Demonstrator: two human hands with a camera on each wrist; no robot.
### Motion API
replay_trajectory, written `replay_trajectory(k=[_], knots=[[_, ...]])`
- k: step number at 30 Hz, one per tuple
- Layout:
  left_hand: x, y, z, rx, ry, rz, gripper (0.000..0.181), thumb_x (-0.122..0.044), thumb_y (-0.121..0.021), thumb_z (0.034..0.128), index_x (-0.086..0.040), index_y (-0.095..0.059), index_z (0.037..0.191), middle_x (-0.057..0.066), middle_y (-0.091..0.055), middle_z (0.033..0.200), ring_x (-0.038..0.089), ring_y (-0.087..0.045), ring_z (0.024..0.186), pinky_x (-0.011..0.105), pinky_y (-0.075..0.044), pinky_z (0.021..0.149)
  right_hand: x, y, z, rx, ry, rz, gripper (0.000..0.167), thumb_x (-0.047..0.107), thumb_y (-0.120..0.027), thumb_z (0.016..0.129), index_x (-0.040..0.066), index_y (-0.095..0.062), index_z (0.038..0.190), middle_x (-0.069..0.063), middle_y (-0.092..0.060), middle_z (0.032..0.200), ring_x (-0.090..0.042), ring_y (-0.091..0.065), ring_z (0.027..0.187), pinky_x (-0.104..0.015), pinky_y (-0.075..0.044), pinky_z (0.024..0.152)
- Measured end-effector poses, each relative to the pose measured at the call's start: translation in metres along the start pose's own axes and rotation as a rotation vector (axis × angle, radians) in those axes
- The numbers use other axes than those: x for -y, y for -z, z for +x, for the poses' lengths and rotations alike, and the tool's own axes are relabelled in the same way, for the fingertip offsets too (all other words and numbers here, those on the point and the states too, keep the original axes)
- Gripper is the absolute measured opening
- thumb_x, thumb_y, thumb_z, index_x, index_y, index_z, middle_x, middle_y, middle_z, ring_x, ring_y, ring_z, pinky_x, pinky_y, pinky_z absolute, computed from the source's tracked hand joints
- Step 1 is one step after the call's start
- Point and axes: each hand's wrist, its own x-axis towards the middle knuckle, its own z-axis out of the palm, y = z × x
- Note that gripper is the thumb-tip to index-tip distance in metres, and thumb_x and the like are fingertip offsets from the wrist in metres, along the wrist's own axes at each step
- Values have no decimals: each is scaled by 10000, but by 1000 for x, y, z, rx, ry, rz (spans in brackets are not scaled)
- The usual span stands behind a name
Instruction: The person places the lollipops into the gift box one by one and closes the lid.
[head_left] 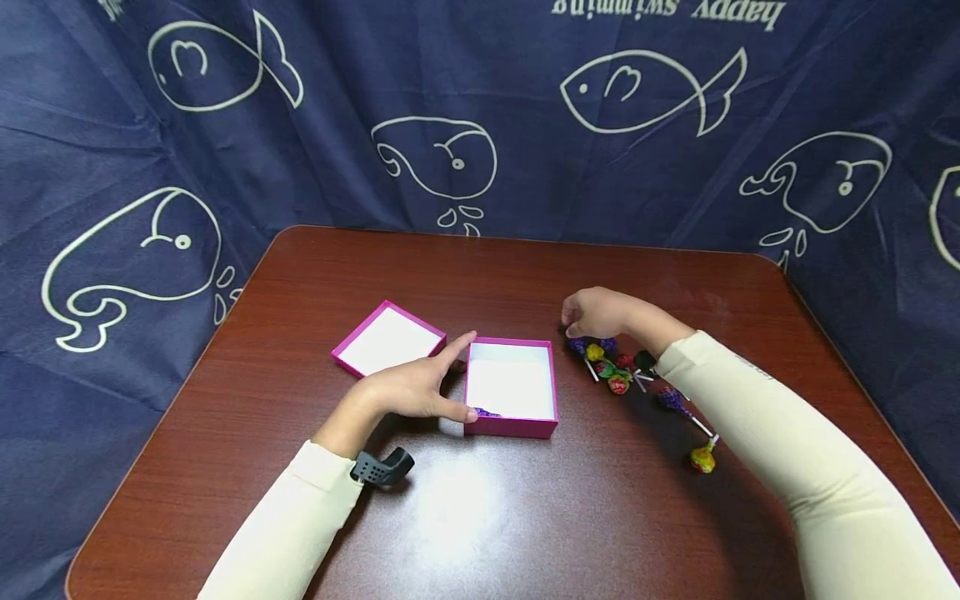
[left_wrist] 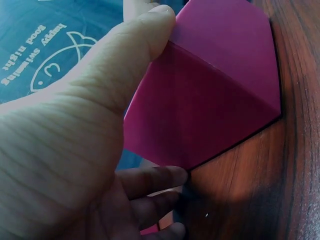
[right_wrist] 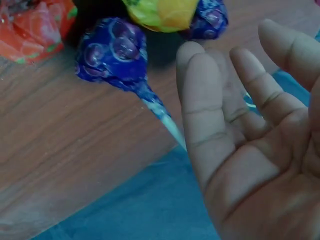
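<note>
A pink box (head_left: 513,427) with a white inside stands mid-table, and a purple-wrapped piece (head_left: 489,412) shows at its near left inner corner. My left hand (head_left: 411,387) grips its left side, with the thumb at the near corner and the forefinger at the far one. In the left wrist view the thumb (left_wrist: 150,37) lies against the box's rim (left_wrist: 210,65). My right hand (head_left: 600,312) is over the far end of a loose group of wrapped lollipops (head_left: 618,384). Its fingers bend slightly, holding nothing, beside a purple lollipop (right_wrist: 115,52) in the right wrist view.
The pink lid (head_left: 388,340), white inside, lies left of the box, partly behind my left hand. A purple lollipop (head_left: 672,400) and a yellow one (head_left: 702,458) lie near my right forearm. Dark blue printed cloth (head_left: 517,192) hangs beyond the table's far edge.
</note>
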Motion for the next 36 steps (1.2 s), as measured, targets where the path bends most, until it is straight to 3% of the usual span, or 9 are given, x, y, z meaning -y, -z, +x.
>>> replay_trajectory(k=[6, 15, 18, 23, 26, 36], knots=[[-1, -2, 0, -9, 5, -8, 1150, -448, -824, 789, -202, -58, 1610, 117, -402, 1530, 231, -437, 1343, 419, -292, 1138, -4, -7, 2, 24, -45, -40, 184, 109, -677, 922, -22, -660, 1049, -113, -651, 983, -239, -587, 867, -423, -503, 781], [-3, -3, 0, -4, 10, -16, 1145, -449, -819, 795, -220, -49, 1611, 104, -364, 1555, 230, -418, 1358, 420, -284, 1142, -9, -11, 3, 10, -41, -85, 130, 115, -678, 926, -5, -673, 978, -93, -653, 922, -230, -594, 828, -432, -505, 784], [-4, -2, 0, 0, 11, -16, 1145, -451, -818, 796, -218, -48, 1611, 105, -364, 1555, 231, -419, 1358, 419, -286, 1141, -9, -11, 3, 11, -36, -37, 126, 104, -672, 930, -5, -666, 994, -87, -642, 930, -211, -578, 808, -404, -502, 756], [-4, -2, -1, -3, 17, -22, 1148, -462, -819, 791, -227, -51, 1611, 108, -366, 1554, 241, -425, 1354, 427, -294, 1137, -8, -9, 2, 35, -44, 147, 61, 43, -622, 948, 3, -621, 995, -78, -595, 827, -180, -544, 692, -344, -506, 630], [-4, -1, -2, -6, 19, -26, 1146, -458, -820, 791, -228, -53, 1611, 104, -365, 1555, 241, -427, 1353, 428, -297, 1135, -5, -5, 0, 38, -28, 249, 60, 11, -597, 953, -6, -607, 1010, -96, -591, 810, -185, -538, 685, -343, -512, 619], [-1, -2, -1, -9, 11, -22, 1143, -435, -823, 796, -211, -54, 1611, 112, -424, 1513, 235, -435, 1345, 417, -291, 1138, 8, 9, -9, -14, 105, 338, 112, 59, -645, 943, 35, -650, 1052, -63, -585, 861, -183, -499, 739, -320, -450, 600]])
